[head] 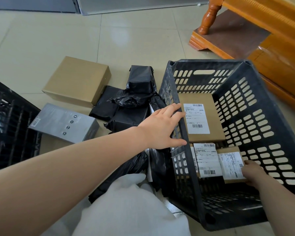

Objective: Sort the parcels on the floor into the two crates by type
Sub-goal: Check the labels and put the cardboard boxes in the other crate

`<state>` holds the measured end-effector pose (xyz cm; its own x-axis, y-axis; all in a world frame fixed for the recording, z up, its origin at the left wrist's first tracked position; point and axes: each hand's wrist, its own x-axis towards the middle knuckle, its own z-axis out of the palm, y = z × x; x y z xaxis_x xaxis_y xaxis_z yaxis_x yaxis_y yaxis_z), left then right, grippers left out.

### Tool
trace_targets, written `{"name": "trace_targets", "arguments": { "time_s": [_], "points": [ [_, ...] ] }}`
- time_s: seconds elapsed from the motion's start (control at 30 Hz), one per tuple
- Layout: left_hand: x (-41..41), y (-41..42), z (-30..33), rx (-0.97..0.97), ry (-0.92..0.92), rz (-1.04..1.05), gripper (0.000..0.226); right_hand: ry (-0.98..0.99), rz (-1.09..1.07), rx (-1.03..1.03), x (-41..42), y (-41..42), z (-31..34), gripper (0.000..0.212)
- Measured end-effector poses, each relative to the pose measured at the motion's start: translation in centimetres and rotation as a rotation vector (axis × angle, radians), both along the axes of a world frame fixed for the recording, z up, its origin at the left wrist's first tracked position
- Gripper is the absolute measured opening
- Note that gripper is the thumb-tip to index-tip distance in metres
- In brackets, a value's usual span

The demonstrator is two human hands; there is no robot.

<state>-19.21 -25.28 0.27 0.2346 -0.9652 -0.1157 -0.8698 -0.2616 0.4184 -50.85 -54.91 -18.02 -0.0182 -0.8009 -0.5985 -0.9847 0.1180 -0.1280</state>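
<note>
1. The right hand (253, 172) reaches into the black crate (255, 92) and holds a small brown box (232, 166) with a white label.
2. Two more labelled brown boxes lie in that crate, one large (201, 120), one beside the held box (205, 160).
3. The left hand (162, 126) rests, fingers straight, on the crate's near rim.
4. On the tiled floor (58, 36) lie a brown carton (78, 79), a grey box (63, 123) and black plastic parcels (129, 103).
5. A second crate (7, 123) shows at the left edge.
</note>
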Motion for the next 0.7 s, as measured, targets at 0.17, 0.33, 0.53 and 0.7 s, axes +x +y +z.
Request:
{"name": "trace_targets", "arguments": {
  "time_s": [0.17, 0.33, 0.53, 0.7],
  "points": [
    [0.1, 0.0, 0.0, 0.001, 0.015, 0.001, 0.092, -0.033, 0.005, 0.008, 0.8, 1.3, 1.8, 0.022],
    [0.1, 0.0, -0.1, -0.003, 0.006, -0.001, 0.092, -0.101, -0.077, 0.055, 1.6, 2.3, 3.4, 0.025],
    [0.1, 0.0, -0.1, -0.012, 0.008, 0.001, 0.092, -0.19, -0.139, 0.11, 3.1, 3.7, 4.7, 0.046],
    [0.1, 0.0, 0.0, -0.012, -0.003, -0.011, 0.089, -0.2, -0.108, 0.109, 2.0, 2.7, 4.7, 0.049]
  ]
}}
